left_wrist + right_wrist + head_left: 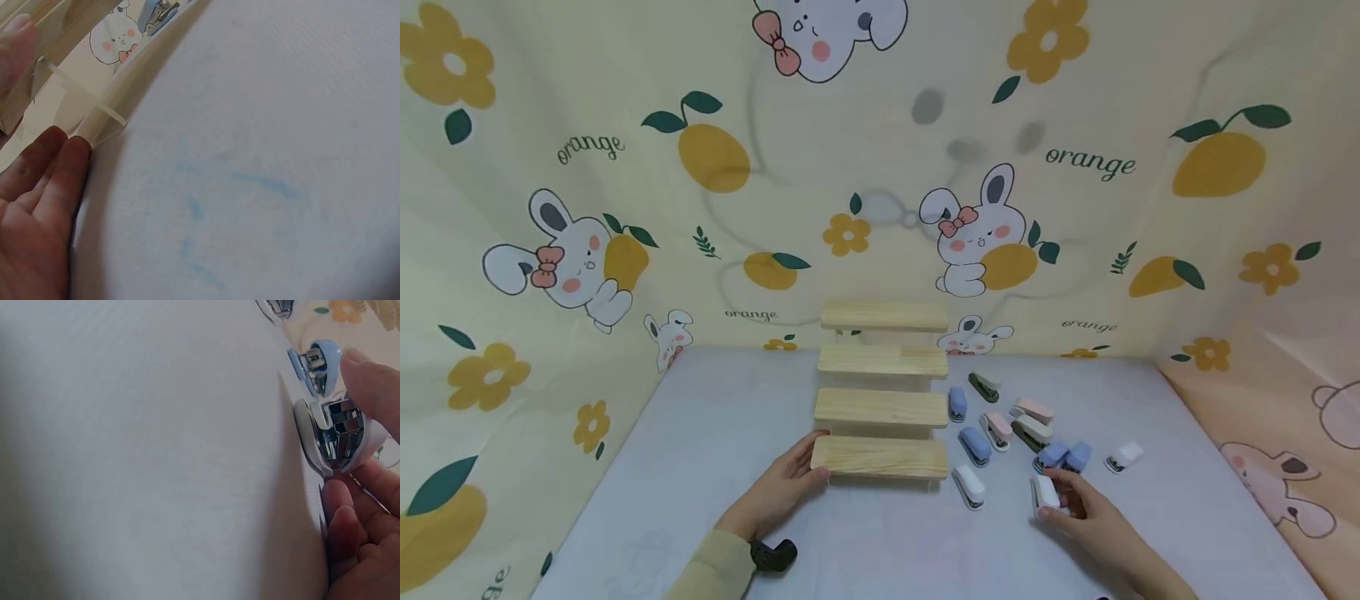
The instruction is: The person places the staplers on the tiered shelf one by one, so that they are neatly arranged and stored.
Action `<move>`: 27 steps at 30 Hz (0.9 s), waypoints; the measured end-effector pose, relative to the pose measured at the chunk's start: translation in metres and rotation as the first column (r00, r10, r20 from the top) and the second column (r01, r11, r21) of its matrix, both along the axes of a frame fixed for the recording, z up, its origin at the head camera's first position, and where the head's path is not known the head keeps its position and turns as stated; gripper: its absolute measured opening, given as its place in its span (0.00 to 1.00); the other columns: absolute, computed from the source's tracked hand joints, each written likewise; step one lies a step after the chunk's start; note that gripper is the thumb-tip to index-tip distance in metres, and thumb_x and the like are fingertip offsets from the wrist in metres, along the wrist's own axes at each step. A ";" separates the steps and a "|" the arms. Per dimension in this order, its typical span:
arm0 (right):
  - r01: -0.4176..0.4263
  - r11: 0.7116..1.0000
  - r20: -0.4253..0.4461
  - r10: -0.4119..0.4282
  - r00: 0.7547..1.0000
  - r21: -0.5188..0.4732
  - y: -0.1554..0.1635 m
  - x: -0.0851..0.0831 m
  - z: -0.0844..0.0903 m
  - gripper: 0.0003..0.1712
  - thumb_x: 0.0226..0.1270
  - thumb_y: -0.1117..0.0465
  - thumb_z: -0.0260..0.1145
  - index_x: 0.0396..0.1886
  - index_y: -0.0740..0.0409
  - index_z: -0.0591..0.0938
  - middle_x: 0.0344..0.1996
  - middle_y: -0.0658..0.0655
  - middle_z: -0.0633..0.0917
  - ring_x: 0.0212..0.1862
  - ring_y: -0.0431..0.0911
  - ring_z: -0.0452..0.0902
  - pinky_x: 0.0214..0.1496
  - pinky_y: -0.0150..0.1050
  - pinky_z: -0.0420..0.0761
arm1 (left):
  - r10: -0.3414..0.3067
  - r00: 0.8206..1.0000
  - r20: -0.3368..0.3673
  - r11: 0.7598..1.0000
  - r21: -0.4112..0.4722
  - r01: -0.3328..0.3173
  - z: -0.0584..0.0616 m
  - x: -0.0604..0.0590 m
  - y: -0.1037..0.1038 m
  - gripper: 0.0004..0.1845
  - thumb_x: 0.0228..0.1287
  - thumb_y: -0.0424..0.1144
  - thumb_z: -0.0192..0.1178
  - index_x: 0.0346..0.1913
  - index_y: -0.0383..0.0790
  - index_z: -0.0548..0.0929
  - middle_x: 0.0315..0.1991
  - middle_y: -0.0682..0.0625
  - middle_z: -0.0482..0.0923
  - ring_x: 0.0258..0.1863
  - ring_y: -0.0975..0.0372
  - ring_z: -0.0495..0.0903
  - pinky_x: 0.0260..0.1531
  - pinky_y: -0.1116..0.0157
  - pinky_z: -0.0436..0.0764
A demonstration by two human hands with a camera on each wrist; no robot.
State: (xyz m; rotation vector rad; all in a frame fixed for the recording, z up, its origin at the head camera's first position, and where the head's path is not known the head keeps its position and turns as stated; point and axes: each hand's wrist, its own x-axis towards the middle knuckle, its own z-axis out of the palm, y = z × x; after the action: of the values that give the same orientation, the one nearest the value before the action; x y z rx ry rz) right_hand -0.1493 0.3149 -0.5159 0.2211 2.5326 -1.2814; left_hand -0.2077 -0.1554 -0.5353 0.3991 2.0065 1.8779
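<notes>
Ten small staplers lie on the tabletop (700,433): three white, four blue, two pink, one dark green. One white stapler (1043,493) is pinched in the fingers of the right hand (1093,517), right of the wooden stepped shelf (880,408) with its four boards. Left hand (778,487) rests relaxed fingers against the lowest board's end. Only the right wrist view shows the stapler's metal mouth (340,428); only the left wrist view shows the shelf's clear support (87,100).

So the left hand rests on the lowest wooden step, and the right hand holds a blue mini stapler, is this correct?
Not quite. The stapler in the right hand is white, not blue; the head view shows it, and the right wrist view confirms it. The left hand does rest on the lowest wooden step.
</notes>
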 end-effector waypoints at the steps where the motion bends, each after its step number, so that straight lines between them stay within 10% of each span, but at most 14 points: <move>1: 0.005 1.000 0.005 -0.005 1.000 0.006 -0.001 0.001 0.000 0.42 0.47 0.41 0.67 0.62 0.42 0.63 0.41 0.56 0.68 0.40 0.47 0.62 0.31 0.34 0.67 | -0.002 1.000 -0.006 1.000 -0.011 0.002 -0.001 0.001 0.000 0.37 0.57 0.46 0.59 0.67 0.56 0.54 0.67 0.53 0.50 0.65 0.64 0.51 0.59 0.74 0.56; 18: 0.048 0.999 -0.037 -0.048 0.998 0.017 -0.005 0.003 0.001 0.42 0.47 0.40 0.67 0.62 0.44 0.65 0.40 0.56 0.69 0.40 0.47 0.63 0.31 0.33 0.68 | 0.013 1.000 -0.007 0.998 -0.069 -0.013 0.002 0.002 0.000 0.38 0.56 0.49 0.60 0.67 0.57 0.53 0.67 0.55 0.51 0.64 0.66 0.53 0.61 0.70 0.56; 27: 0.002 1.000 -0.043 -0.001 0.999 0.016 -0.013 0.005 0.020 0.40 0.47 0.42 0.68 0.61 0.47 0.67 0.56 0.59 0.70 0.45 0.48 0.72 0.39 0.39 0.77 | 0.033 0.999 0.010 0.997 -0.066 -0.032 0.003 0.002 0.000 0.38 0.54 0.50 0.61 0.67 0.58 0.54 0.66 0.56 0.52 0.63 0.68 0.54 0.59 0.73 0.57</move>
State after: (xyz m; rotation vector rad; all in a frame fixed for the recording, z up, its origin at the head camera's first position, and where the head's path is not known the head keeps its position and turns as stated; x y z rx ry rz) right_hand -0.1439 0.3017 -0.4963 0.2004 2.5799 -1.2807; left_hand -0.2060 -0.1549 -0.5325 0.3390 2.0733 1.8235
